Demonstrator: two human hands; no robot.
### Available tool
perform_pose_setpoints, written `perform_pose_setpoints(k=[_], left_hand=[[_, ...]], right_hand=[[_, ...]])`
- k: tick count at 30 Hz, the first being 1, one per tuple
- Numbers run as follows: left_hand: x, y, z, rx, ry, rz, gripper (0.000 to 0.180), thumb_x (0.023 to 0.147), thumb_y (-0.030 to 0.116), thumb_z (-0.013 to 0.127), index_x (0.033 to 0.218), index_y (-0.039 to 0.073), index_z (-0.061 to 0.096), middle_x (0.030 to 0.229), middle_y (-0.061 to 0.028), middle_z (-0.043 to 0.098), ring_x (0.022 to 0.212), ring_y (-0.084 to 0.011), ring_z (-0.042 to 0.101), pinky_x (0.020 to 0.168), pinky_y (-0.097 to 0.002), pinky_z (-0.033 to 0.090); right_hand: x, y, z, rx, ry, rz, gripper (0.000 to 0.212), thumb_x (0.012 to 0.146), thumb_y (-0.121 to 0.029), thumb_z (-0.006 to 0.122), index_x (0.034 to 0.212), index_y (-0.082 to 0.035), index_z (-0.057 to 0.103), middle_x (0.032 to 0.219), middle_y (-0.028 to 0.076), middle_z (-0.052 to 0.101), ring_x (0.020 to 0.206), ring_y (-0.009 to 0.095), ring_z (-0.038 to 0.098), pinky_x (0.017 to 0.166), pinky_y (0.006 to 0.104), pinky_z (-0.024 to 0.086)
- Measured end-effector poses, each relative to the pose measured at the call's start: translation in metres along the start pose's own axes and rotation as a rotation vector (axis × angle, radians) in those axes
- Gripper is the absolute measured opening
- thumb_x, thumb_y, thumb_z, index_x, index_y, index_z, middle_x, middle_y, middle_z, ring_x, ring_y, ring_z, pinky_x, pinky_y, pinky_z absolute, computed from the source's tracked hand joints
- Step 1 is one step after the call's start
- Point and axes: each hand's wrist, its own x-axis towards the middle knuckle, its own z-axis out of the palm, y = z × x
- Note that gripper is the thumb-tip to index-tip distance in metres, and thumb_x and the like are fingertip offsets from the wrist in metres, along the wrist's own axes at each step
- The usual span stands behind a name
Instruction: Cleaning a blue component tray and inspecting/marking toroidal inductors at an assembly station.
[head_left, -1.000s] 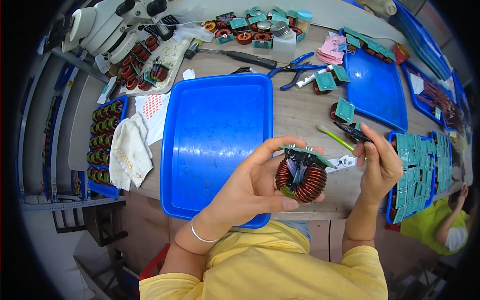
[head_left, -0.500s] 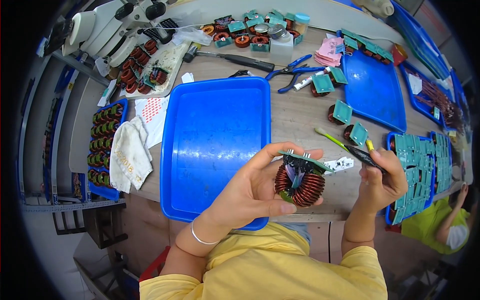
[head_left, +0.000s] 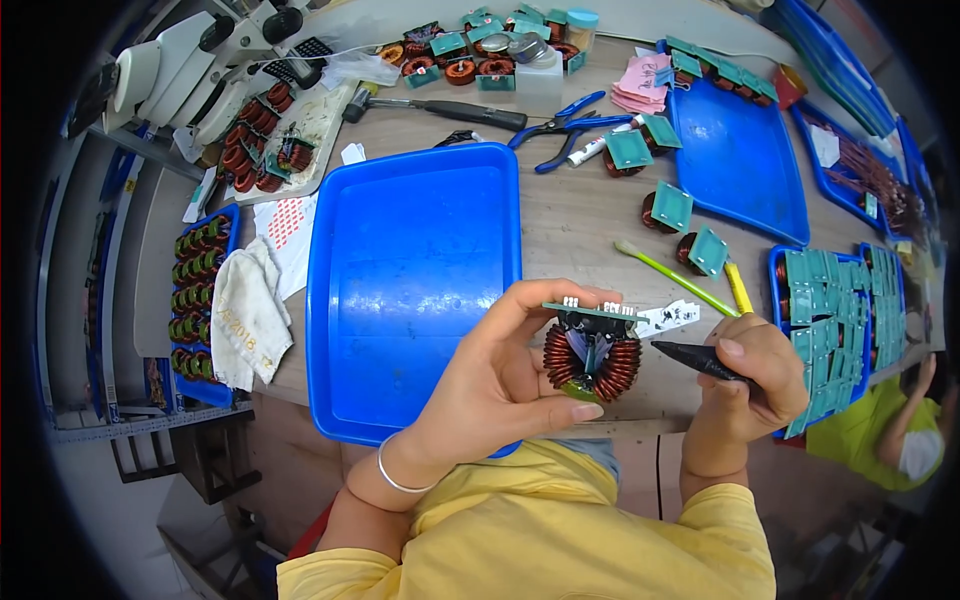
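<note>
My left hand [head_left: 497, 385] grips a copper-wound ring coil [head_left: 592, 358] with a small green board on top, holding it over the table's near edge. My right hand [head_left: 748, 380] is closed around a black pen-like tool [head_left: 690, 357] with a yellow rear end, its dark tip pointing left, just short of the coil. A big blue tray [head_left: 410, 270] lies under and behind my left hand, nothing in it.
More coils with green boards [head_left: 672, 208] lie on the wooden table beside a second blue tray [head_left: 738, 160]. A green-handled brush [head_left: 672, 277], blue pliers [head_left: 566, 118], a microscope [head_left: 195, 55], a white cloth [head_left: 245, 315] and a tray of green boards [head_left: 835, 320] surround the work. Another person sits at lower right [head_left: 880, 440].
My right hand picked the black tool up from the table near the loose coils and brought it down and left toward the coil. My left hand kept the coil nearly still.
</note>
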Motion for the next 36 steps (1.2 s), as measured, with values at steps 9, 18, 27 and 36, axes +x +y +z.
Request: perform_pose_setpoints(k=[9,18,27,36], left_hand=[[0.0013,-0.0011,0.0012,0.156,-0.008,0.065,0.064,0.068,-0.016,0.064,0.122,0.002,0.035,0.128,-0.013,0.033,0.116,-0.0211,0.044,0.092,-0.0319,0.047],[-0.0007,-0.0012,0.0027,0.139,0.049,0.012,0.066,0.067,-0.015,0.066,0.122,0.002,0.035,0.124,-0.0109,0.035,0.113,-0.0198,0.046,0.09,-0.0315,0.048],[0.0015,-0.0028,0.0015,0.172,0.017,0.066,0.065,0.066,-0.015,0.067,0.121,0.003,0.037,0.126,-0.0135,0.037,0.116,-0.02,0.043,0.092,-0.032,0.046],[0.0001,-0.0011,0.0029,0.232,0.049,0.087,0.064,0.064,-0.016,0.068,0.119,0.003,0.04,0.126,-0.0134,0.037,0.118,-0.0194,0.04,0.093,-0.0328,0.045]], right_hand=[[0.0027,-0.0065,0.0042,-0.032,-0.048,-0.015,0.029,0.056,-0.005,0.079,0.083,-0.001,0.067,0.063,0.005,0.058,0.052,0.016,0.052,0.046,0.0252,0.038],[0.0063,-0.0055,0.002,-0.13,-0.061,-0.057,0.029,0.056,-0.006,0.079,0.082,-0.003,0.067,0.061,0.003,0.057,0.051,0.016,0.049,0.046,0.0252,0.036],[0.0082,-0.0081,0.0047,-0.18,-0.081,-0.04,0.027,0.057,-0.005,0.079,0.082,-0.005,0.068,0.062,0.003,0.059,0.05,0.016,0.048,0.046,0.0251,0.035],[0.0086,-0.0101,0.0057,-0.201,-0.113,-0.027,0.027,0.057,-0.005,0.079,0.082,-0.005,0.068,0.061,0.002,0.057,0.05,0.015,0.047,0.045,0.0251,0.034]])
